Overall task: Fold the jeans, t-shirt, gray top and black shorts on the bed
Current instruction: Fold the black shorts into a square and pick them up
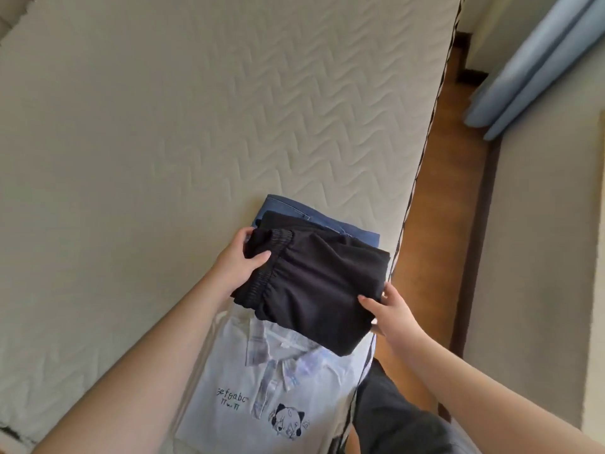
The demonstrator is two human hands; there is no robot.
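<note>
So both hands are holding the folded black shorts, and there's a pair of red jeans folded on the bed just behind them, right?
Not quite: the jeans are blue, not red, as the head view shows. The rest stands: the left hand and right hand both hold the folded black shorts, with the jeans folded on the bed just behind them.

folded black shorts [314, 283], folded jeans [327, 222], t-shirt [262, 398]

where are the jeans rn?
Head view, centre-right near the mattress's right edge: the folded jeans lie on it, mostly hidden under the black shorts held by both hands.
</note>
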